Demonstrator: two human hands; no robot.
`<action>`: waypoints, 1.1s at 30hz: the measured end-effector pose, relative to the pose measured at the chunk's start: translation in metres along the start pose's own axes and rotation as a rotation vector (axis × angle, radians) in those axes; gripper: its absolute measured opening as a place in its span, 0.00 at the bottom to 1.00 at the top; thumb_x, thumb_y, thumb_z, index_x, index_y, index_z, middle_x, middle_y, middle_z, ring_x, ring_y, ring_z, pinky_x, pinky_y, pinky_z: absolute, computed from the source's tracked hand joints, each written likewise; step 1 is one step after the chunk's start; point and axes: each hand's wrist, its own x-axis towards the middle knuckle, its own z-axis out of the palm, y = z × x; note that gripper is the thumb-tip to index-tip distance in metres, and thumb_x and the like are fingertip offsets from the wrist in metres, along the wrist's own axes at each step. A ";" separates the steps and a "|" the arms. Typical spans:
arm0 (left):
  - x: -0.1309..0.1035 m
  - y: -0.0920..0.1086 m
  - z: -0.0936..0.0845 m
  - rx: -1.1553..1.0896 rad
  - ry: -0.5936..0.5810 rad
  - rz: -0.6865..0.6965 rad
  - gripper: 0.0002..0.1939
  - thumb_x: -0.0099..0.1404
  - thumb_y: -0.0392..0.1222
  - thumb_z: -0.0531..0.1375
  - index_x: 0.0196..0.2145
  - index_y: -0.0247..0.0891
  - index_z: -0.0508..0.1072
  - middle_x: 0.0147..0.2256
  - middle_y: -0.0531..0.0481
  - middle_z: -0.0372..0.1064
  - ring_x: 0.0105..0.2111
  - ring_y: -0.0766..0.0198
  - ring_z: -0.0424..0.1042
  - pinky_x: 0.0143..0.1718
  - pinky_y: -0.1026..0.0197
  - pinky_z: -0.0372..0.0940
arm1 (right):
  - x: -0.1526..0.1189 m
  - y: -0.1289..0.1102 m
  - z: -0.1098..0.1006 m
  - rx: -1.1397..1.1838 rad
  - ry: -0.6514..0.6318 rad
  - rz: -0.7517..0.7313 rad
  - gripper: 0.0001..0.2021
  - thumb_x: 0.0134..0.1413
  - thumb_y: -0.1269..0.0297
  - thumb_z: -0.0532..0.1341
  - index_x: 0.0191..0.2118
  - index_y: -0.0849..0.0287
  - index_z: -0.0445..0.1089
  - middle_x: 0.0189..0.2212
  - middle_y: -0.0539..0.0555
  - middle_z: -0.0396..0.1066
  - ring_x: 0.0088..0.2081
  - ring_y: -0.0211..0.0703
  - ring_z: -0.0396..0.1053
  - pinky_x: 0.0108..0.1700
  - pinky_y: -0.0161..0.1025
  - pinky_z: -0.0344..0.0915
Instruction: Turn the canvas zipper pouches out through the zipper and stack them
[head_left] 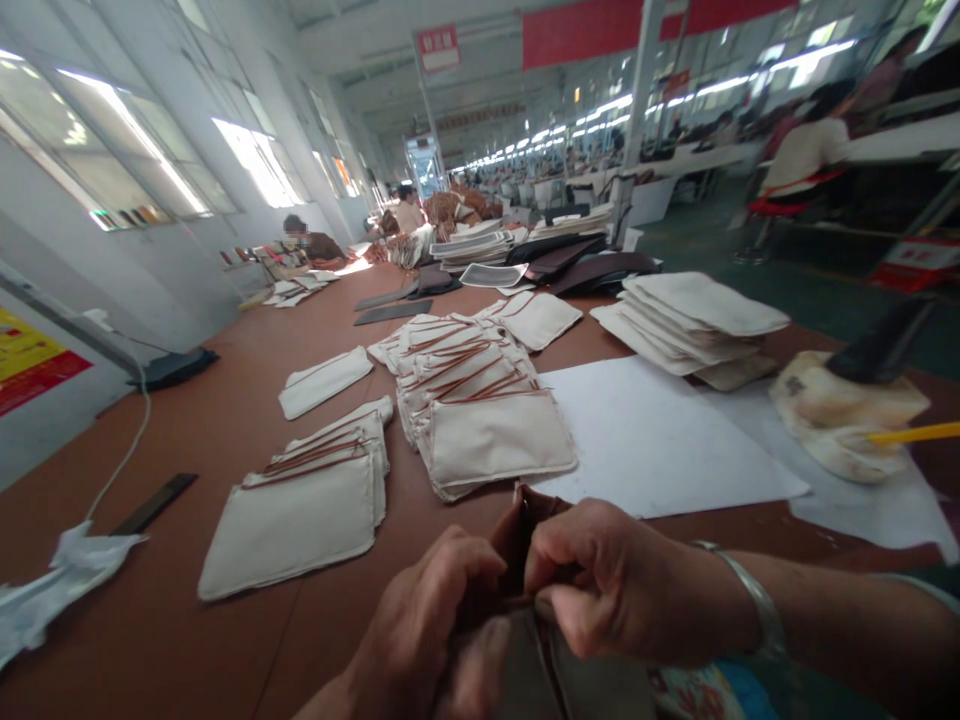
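Note:
Low in the head view, my left hand [442,610] and my right hand [607,580] meet at the front edge of the table. Both are closed on a brown-edged pouch [517,540], which looks brown inside, with greyish panels below. My right thumb and finger pinch its edge, while my left fingers curl round the other side. My left fingers are partly blurred, and much of the pouch is hidden behind the hands. Just beyond lies an overlapping stack of cream fabric pouches [499,435] with brown edges. A second such stack [300,520] is to the left.
White paper [660,430] lies right of the stacks. More cream pieces [697,315] are piled behind it. A smeared whitish container [840,410] with a yellow stick [919,433] stands at right. A dark flat bar [156,503] lies at left. Other people sit farther off.

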 end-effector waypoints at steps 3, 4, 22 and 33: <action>0.011 0.013 -0.006 -0.178 -0.156 -0.353 0.09 0.64 0.37 0.54 0.31 0.35 0.73 0.26 0.50 0.68 0.27 0.65 0.68 0.29 0.67 0.61 | 0.000 -0.001 0.003 0.011 0.021 -0.010 0.07 0.39 0.80 0.55 0.23 0.65 0.67 0.18 0.45 0.62 0.20 0.28 0.53 0.17 0.23 0.45; 0.014 0.016 -0.007 -0.236 -0.195 -0.469 0.10 0.62 0.38 0.54 0.28 0.35 0.73 0.25 0.51 0.67 0.25 0.66 0.67 0.28 0.67 0.60 | 0.000 -0.002 0.004 0.015 0.019 -0.006 0.06 0.40 0.80 0.55 0.23 0.65 0.66 0.17 0.45 0.61 0.19 0.27 0.53 0.17 0.23 0.44; 0.024 0.014 0.006 -0.610 -0.263 -0.876 0.09 0.53 0.42 0.60 0.21 0.33 0.69 0.18 0.56 0.56 0.20 0.71 0.51 0.20 0.67 0.46 | 0.000 0.002 -0.012 0.177 -0.145 -0.007 0.06 0.43 0.78 0.56 0.28 0.64 0.68 0.21 0.45 0.61 0.22 0.29 0.52 0.20 0.24 0.48; 0.016 -0.040 -0.046 -0.254 -0.637 -0.504 0.16 0.56 0.47 0.65 0.20 0.37 0.67 0.21 0.58 0.56 0.26 0.67 0.57 0.28 0.68 0.56 | 0.004 0.023 -0.082 0.231 -0.257 -0.054 0.16 0.60 0.55 0.62 0.35 0.67 0.71 0.27 0.51 0.67 0.29 0.35 0.61 0.31 0.31 0.57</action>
